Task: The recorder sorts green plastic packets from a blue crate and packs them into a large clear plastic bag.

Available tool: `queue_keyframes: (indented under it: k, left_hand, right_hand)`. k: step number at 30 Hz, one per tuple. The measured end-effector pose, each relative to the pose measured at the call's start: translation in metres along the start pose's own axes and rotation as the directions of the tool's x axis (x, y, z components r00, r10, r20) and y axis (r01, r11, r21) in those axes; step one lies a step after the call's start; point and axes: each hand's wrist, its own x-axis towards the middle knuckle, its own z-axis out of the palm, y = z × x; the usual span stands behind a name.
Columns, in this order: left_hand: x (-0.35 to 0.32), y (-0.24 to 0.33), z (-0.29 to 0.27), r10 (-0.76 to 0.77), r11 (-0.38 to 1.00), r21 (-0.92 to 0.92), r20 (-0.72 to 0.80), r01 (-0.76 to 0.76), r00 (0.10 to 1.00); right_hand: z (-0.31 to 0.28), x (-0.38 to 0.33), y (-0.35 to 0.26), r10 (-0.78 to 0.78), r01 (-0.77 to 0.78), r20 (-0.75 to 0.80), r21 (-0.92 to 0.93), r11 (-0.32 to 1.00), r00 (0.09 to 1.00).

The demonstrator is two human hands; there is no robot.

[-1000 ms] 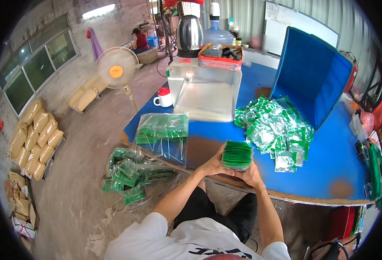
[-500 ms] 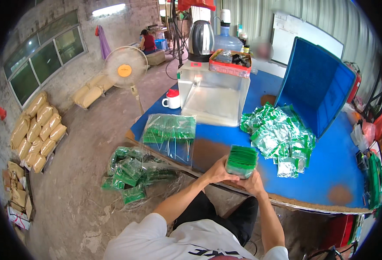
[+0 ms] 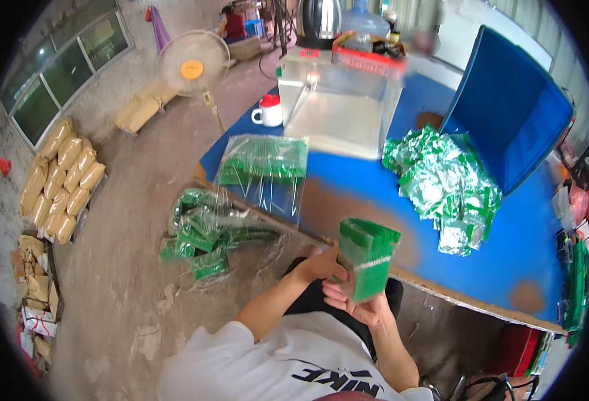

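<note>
Just in front of the table's near edge, both my hands hold a thick stack of green packets (image 3: pixel 368 264), tilted so that its green side and upper edges show. My left hand (image 3: pixel 325 266) is closed around its left side. Below it, my right hand (image 3: pixel 360 307) supports the bottom, with its fingers partly behind the stack. To the right on the table lies a loose heap of green and silver packets (image 3: pixel 451 180). On the left part of the table, a clear plastic bag (image 3: pixel 264 167) has green packets inside its upper part.
A blue bin (image 3: pixel 508 120) lies tipped behind the heap on the blue table (image 3: pixel 508 260). Further back are a clear-fronted box (image 3: pixel 341 113), a kettle (image 3: pixel 318 21) and a red-lidded mug (image 3: pixel 268 112). Bagged green bundles (image 3: pixel 201 234) lie on the floor, near a fan (image 3: pixel 193 67).
The stack has come down towards me and been tilted, showing more of its side. My right hand has shifted underneath it. The view has tipped lower.
</note>
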Motion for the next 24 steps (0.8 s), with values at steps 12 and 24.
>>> queue_keyframes:
  k: [12,24]
  left_hand:
    - [-0.042,0.008,0.059,-0.127,0.936,-0.351,-0.288,0.019,0.949]
    - [-0.062,0.039,0.085,-0.010,0.993,0.091,-0.568,0.075,0.823]
  right_hand:
    - [0.001,-0.038,-0.013,-0.560,0.326,-0.155,-0.675,0.661,0.814]
    - [0.014,-0.032,-0.002,-0.686,0.225,0.019,-0.951,0.211,0.727]
